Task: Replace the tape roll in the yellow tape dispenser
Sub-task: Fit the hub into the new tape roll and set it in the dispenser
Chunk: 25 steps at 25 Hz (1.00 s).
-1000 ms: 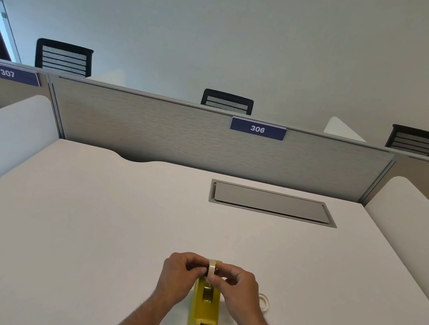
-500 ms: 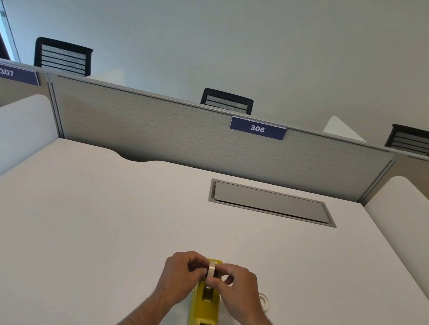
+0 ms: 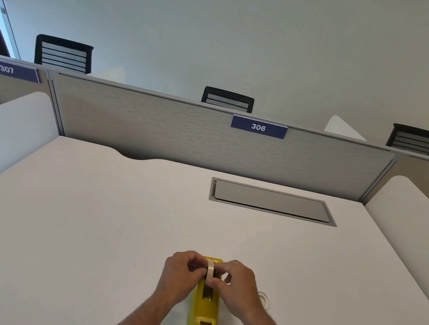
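The yellow tape dispenser (image 3: pixel 204 314) lies lengthwise on the white desk (image 3: pixel 86 226), its cutter end towards me. A whitish tape roll (image 3: pixel 210 273) stands on edge over the dispenser's far end. My left hand (image 3: pixel 182 275) pinches the roll from the left and my right hand (image 3: pixel 238 287) pinches it from the right. How deep the roll sits in the dispenser's cradle is hidden by my fingers. Another pale tape ring (image 3: pixel 264 299) lies flat on the desk just right of my right hand.
A grey cable hatch (image 3: pixel 271 201) is set in the desk farther back. A grey partition (image 3: pixel 184 135) with a "306" label closes the far edge. White side panels (image 3: pixel 1 125) flank the desk. Black chair backs show behind the partition.
Both hands stay pinched on the roll over the dispenser's far end. The roll has sunk slightly towards the dispenser. The dispenser has not moved.
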Tool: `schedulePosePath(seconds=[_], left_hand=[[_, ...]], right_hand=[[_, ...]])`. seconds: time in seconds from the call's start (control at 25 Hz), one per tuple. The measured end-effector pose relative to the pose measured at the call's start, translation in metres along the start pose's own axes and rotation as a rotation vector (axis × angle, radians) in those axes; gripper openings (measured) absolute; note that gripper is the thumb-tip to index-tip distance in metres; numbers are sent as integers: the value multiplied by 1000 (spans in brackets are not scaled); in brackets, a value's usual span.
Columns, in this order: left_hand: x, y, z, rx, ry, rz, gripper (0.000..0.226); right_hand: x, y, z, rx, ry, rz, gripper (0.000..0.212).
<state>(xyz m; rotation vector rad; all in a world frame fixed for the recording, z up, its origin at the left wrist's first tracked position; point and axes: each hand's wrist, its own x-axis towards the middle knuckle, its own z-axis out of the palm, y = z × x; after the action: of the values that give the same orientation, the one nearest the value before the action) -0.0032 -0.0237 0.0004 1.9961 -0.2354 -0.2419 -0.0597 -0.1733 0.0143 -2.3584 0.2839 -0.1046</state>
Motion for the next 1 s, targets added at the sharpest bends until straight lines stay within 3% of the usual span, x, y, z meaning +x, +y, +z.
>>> schedulePosePath(seconds=[0.52,1.0], left_hand=[[3,-4,3,67,40,-17,12],[4,-10,1,133,-17,-8,7]], right_hand=[[1,2,-2,-104,-57,-40,32],[-3,6,-2,-153,-77,-67,41]])
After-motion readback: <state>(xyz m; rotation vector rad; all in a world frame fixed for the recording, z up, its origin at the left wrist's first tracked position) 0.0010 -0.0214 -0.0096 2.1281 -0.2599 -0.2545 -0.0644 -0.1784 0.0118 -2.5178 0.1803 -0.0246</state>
